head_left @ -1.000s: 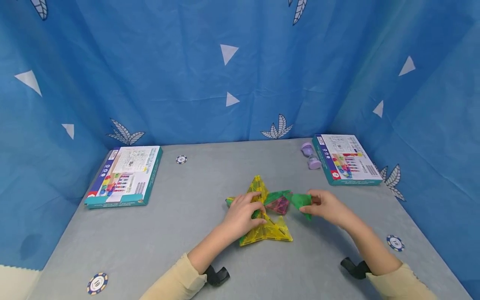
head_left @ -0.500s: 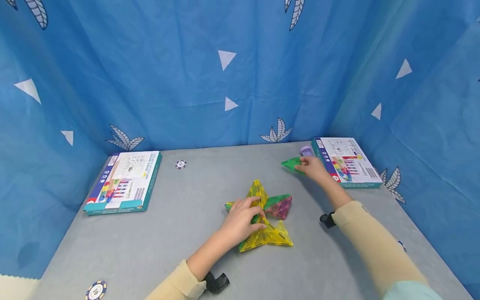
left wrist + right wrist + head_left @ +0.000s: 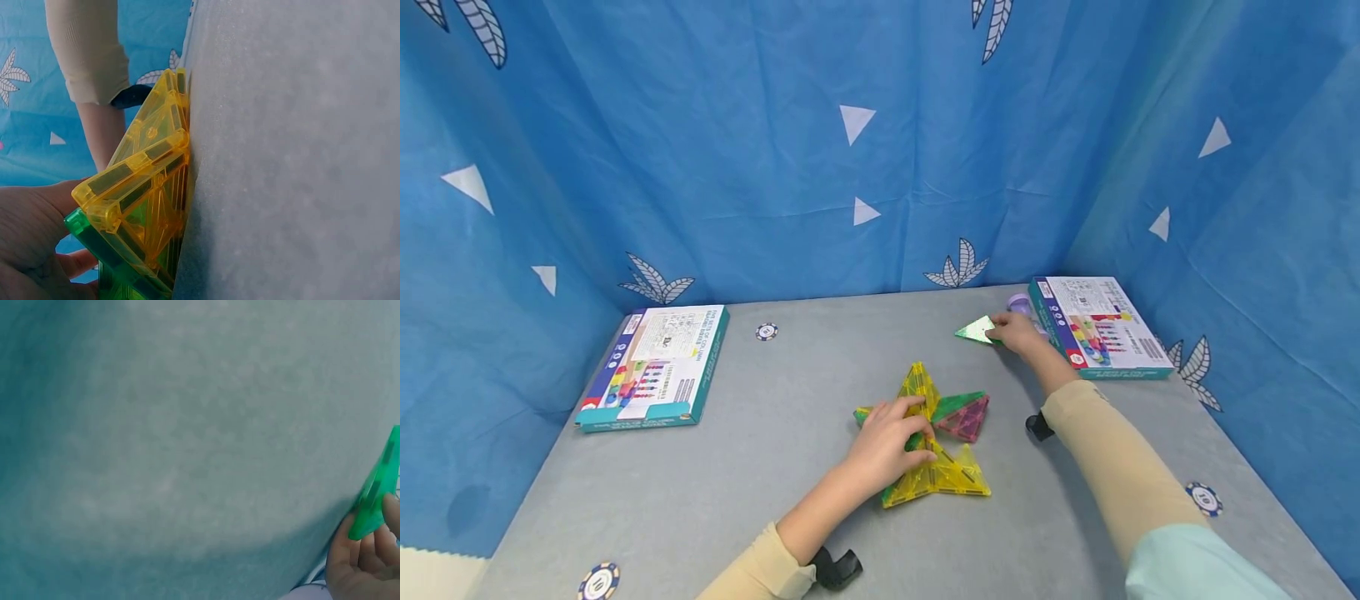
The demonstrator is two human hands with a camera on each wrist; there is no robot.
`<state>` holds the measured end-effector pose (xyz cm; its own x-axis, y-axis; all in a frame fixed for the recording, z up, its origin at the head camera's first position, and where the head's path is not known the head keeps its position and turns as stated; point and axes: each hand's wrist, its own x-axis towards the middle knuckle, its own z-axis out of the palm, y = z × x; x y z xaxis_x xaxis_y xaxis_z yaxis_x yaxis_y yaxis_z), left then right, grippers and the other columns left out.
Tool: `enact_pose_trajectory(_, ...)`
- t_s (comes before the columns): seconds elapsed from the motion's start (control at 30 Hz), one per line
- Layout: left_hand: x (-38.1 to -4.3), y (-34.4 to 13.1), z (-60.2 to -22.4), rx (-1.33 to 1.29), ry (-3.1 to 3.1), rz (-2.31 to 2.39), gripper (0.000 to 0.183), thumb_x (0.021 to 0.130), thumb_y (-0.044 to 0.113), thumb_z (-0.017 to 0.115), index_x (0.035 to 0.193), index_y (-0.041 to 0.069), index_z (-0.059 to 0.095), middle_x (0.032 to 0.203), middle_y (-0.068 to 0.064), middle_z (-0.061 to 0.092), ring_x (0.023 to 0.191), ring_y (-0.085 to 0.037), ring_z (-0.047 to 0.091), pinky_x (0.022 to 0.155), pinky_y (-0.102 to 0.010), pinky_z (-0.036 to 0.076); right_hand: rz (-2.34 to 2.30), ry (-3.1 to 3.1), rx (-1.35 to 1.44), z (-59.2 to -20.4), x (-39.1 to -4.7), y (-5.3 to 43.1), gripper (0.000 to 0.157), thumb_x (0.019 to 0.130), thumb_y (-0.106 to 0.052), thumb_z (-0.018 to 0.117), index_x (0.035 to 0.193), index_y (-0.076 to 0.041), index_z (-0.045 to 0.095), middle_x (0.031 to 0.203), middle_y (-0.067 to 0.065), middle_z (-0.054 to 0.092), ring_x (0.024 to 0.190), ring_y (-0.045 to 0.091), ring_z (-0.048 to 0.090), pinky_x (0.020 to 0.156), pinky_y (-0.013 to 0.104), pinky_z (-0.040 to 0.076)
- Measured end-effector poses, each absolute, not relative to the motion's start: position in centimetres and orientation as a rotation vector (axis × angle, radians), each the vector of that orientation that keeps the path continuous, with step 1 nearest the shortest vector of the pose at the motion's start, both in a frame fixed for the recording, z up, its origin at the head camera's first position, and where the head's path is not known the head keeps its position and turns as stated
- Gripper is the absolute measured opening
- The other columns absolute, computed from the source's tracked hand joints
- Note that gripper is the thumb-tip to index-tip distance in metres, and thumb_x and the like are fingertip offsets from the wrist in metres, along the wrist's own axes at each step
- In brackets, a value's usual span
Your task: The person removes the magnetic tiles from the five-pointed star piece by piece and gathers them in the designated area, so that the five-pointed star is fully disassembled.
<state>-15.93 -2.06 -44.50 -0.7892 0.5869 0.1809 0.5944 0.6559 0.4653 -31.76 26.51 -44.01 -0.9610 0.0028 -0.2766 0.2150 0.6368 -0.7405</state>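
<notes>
My left hand (image 3: 891, 442) holds a star-like build of translucent magnetic tiles on the grey table, its fingers spread and bent over the middle. Yellow triangle tiles (image 3: 951, 477) form the front and back points, and a purple tile (image 3: 967, 419) with green beside it forms the right one. Seen from the left wrist, thumb and fingers are round the yellow (image 3: 150, 156) and green (image 3: 119, 256) edges. Farther back, my right hand (image 3: 1018, 333) pinches a loose green triangle magnetic tile (image 3: 976, 330), low over the table and apart from the build. The right wrist view shows that green tile (image 3: 378, 487) between thumb and fingers.
Just behind my right hand is a purple sand timer (image 3: 1019, 304), partly hidden. Boxes lie at the back right (image 3: 1101, 325) and back left (image 3: 655, 367). Poker chips (image 3: 767, 332) are scattered on the table (image 3: 760, 517). A blue curtain (image 3: 737, 167) encloses the back and sides.
My right hand has carried the green triangle tile away from the purple tile, back towards the sand timer, and lowered it there. The left hand has stayed on the build.
</notes>
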Motion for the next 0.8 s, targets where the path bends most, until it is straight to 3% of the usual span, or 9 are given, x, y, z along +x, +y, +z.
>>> enact_pose_trajectory(0.3, -16.1, -2.0, -44.5, -1.017, -2.854, -0.825, 0.019, 0.078, 0.039, 0.074, 0.09, 0.028, 0.064, 0.14, -0.003, 0.043, 0.128, -0.026, 0.04, 0.105, -0.054, 0.026, -1.133, 2.717, 0.037, -43.2, -30.5, 26.8, 0.048, 0.095, -0.01, 0.051, 0.137, 0.008, 0.037, 0.135, 0.029, 0.043, 0.124, 0.04, 0.04, 0.098, 0.048, 0.038)
enact_pose_trajectory(0.53, -16.5, -2.0, -44.3, -1.019, -2.854, -0.82, 0.019, 0.078, 0.039, 0.074, 0.091, 0.028, 0.064, 0.14, -0.003, 0.042, 0.129, -0.026, 0.039, 0.105, -0.054, 0.026, -1.21, 2.661, -0.111, -40.9, -25.0, 27.5, 0.049, 0.093, -0.01, 0.054, 0.135, 0.008, 0.04, 0.122, 0.027, 0.053, 0.11, 0.038, 0.051, 0.089, 0.048, 0.046)
enact_pose_trajectory(0.67, -16.6, -2.1, -44.2, -1.012, -2.879, -0.826, 0.019, 0.079, 0.039, 0.073, 0.091, 0.028, 0.064, 0.141, -0.003, 0.041, 0.129, -0.026, 0.038, 0.106, -0.054, 0.024, -1.283, 2.474, -0.099, -40.5, -21.4, 28.4, 0.045, 0.092, -0.013, 0.056, 0.129, 0.011, 0.046, 0.106, 0.022, 0.061, 0.097, 0.028, 0.06, 0.083, 0.039, 0.051)
enact_pose_trajectory(0.8, -16.4, -2.1, -44.1, -1.016, -2.904, -0.848, 0.018, 0.079, 0.038, 0.073, 0.092, 0.028, 0.064, 0.142, -0.003, 0.041, 0.13, -0.026, 0.038, 0.107, -0.053, 0.023, -1.403, 2.193, -0.109, -41.2, -18.4, 28.2, 0.043, 0.094, -0.013, 0.055, 0.126, 0.014, 0.047, 0.108, 0.021, 0.063, 0.095, 0.022, 0.063, 0.083, 0.034, 0.052)
